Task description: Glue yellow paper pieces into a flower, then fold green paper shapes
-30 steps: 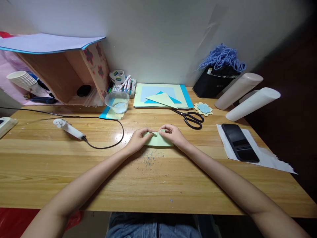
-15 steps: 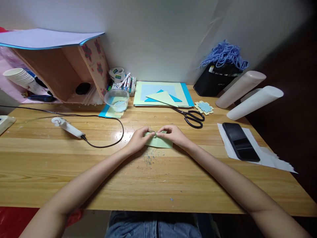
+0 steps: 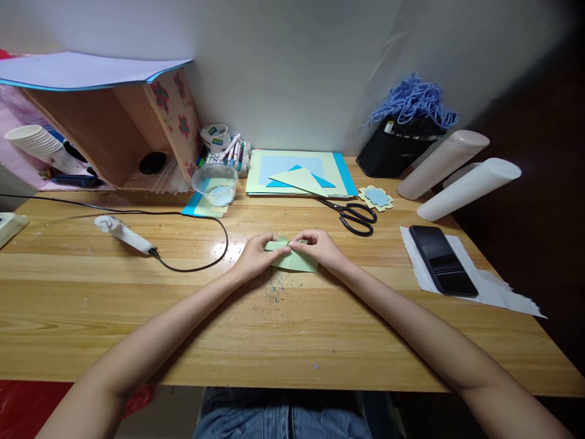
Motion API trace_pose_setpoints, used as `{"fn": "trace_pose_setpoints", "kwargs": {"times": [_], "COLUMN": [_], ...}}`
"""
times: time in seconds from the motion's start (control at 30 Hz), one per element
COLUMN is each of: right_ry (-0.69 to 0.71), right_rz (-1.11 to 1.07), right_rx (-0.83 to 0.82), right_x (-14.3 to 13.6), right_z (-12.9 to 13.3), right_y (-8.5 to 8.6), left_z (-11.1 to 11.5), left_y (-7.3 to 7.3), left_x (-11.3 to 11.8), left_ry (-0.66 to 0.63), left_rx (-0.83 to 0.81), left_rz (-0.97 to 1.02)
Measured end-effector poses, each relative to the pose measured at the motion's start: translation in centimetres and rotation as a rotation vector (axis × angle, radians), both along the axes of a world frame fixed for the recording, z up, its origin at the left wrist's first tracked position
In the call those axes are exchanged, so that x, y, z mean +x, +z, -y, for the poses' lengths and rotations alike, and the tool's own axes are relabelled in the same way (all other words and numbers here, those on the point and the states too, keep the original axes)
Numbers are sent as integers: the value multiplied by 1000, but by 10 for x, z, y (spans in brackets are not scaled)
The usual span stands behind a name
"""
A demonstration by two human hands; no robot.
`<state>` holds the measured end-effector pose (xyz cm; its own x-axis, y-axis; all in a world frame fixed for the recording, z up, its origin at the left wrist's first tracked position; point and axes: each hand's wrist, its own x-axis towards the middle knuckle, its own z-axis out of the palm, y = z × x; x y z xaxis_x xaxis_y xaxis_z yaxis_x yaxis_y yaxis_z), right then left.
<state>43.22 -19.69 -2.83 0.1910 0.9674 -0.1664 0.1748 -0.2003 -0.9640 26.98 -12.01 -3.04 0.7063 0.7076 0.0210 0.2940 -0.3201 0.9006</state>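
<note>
A pale green piece of paper (image 3: pixel 299 259) is held just above or on the wooden table, with its upper edge folded or bent. My left hand (image 3: pixel 258 255) pinches its left part between thumb and fingers. On the other side, my right hand (image 3: pixel 320 249) grips the upper edge near the middle, the fingertips of both hands almost touching. Small blue-grey scraps lie on the table just below the paper. Black-handled scissors (image 3: pixel 356 218) rest behind my right hand, their blades reaching towards stacked green and blue sheets (image 3: pixel 297 155).
A white corded glue gun (image 3: pixel 132 238) lies at left. Behind it stand a clear bowl (image 3: pixel 214 186), markers (image 3: pixel 234 152) and an open box (image 3: pixel 91 134). At right are a phone (image 3: pixel 443 261) on white paper, two white rolls (image 3: pixel 470 189) and a layered paper cutout (image 3: pixel 377 197).
My left thumb has shifted slightly to the right along the paper, and more of the bent strip shows at the upper edge. My right hand has barely moved.
</note>
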Motion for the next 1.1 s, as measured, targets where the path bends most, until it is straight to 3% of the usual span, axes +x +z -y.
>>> {"fn": "trace_pose_setpoints", "kwargs": {"times": [0.5, 0.77, 0.97, 1.1], "right_ry": [119, 48, 69, 242], "right_rz": [-98, -102, -136, -128], "right_rx": [1, 80, 192, 181], "right_x": [5, 1, 2, 7], "right_z": [0, -1, 0, 1], "right_y": [2, 0, -6, -3], "left_z": [-6, -10, -16, -22], "left_y": [8, 12, 9, 11], "left_x": [-4, -1, -2, -5], "left_ry": [-115, 20, 77, -46], "left_rx": [-46, -204, -142, -148], "left_rz": [-46, 28, 103, 32]}}
